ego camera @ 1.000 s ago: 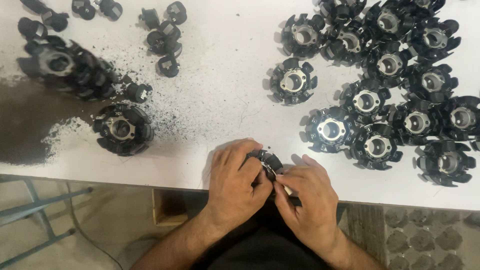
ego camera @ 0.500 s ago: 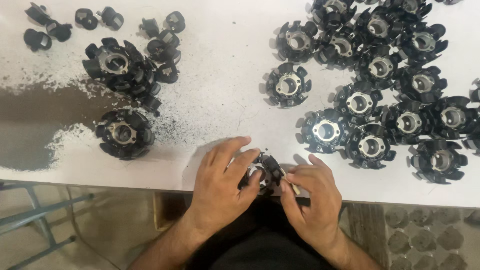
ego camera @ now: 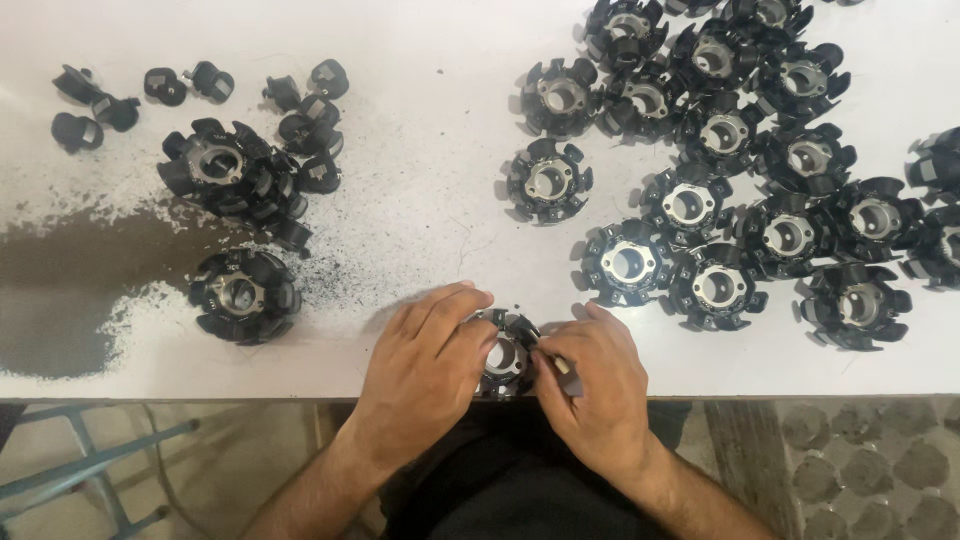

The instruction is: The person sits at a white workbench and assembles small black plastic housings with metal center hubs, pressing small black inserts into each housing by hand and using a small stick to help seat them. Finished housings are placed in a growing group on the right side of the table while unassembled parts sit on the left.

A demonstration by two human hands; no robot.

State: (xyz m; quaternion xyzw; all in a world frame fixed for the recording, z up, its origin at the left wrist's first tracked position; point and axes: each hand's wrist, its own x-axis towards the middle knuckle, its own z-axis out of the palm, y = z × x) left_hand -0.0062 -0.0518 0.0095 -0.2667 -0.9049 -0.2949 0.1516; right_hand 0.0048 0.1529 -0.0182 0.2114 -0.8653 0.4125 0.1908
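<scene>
A black toothed ring part with a metal centre hole (ego camera: 504, 352) lies at the table's near edge, between both of my hands. My left hand (ego camera: 428, 372) covers its left side and grips it. My right hand (ego camera: 592, 388) presses against its right side and holds a small thin tool (ego camera: 556, 362) against the part. Much of the part is hidden by my fingers.
Several similar black ring parts (ego camera: 745, 190) crowd the right half of the white table (ego camera: 430, 150). Two more (ego camera: 242, 293) and a stack (ego camera: 222, 172) lie left, with small black loose pieces (ego camera: 190, 84) behind. Dark dust (ego camera: 70, 290) covers the left table. A blue metal frame (ego camera: 90, 470) stands below.
The view has shifted, so the parts sit lower and more rightward in frame. My hands stay on the same ring part at the table edge, fingers shifting slightly.
</scene>
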